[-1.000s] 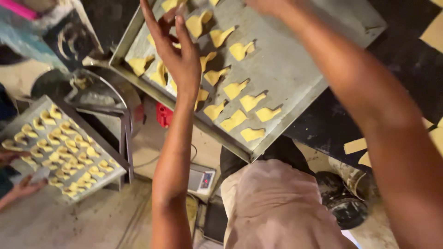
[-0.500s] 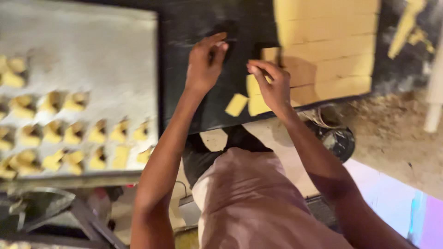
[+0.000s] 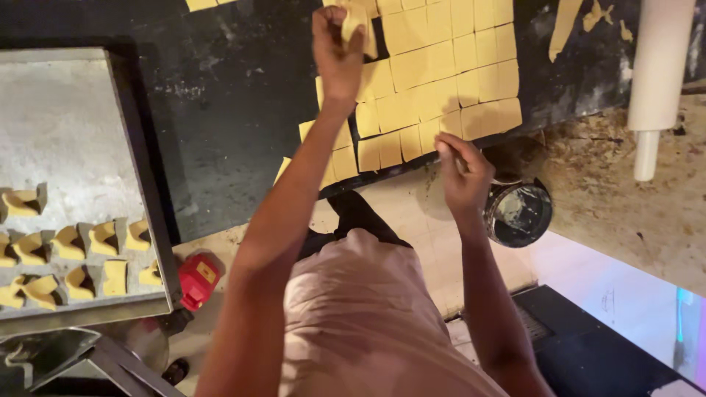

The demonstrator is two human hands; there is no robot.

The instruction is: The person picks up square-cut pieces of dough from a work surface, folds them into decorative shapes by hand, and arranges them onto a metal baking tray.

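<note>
A sheet of yellow dough cut into squares (image 3: pixel 448 73) lies on the dark worktop (image 3: pixel 235 132). My left hand (image 3: pixel 337 55) is stretched far over the sheet, its fingers closed on one dough square (image 3: pixel 354 20) lifted off the surface. Closer to me, my right hand (image 3: pixel 463 176) hovers at the near edge of the sheet with its fingertips pinched together by the edge squares; nothing shows clearly between them. At the left, a metal baking tray (image 3: pixel 66 125) holds rows of folded dough pieces (image 3: pixel 81 254) along its near side.
A white rolling pin (image 3: pixel 657 73) lies at the right on a floury, stained surface. A round dark tin (image 3: pixel 518 213) sits just below the worktop edge beside my right hand. A small red object (image 3: pixel 197 279) lies under the tray's corner. Dough scraps (image 3: pixel 581 18) lie at the top right.
The view has swung from the tray to the cut dough sheet. My left hand reached farther out and picked up a square. My right hand dropped back to the sheet's near edge.
</note>
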